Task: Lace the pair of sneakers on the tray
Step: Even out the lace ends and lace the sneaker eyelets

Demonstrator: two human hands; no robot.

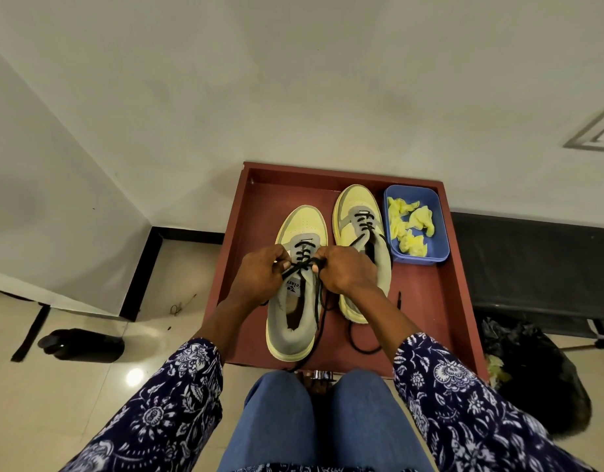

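On the red tray (246,212), both hands, left (259,272) and right (344,272), pinch the black lace (316,301) over the near sneaker (295,287), about half threaded, while the sneaker beside it (356,216) (next to the blue tub (440,229)) looks only partly laced too.

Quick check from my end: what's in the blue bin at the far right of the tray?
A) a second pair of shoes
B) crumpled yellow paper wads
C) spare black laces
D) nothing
B: the blue bin beside the right sneaker holds several crumpled yellow paper wads; no laces or shoes show inside it.
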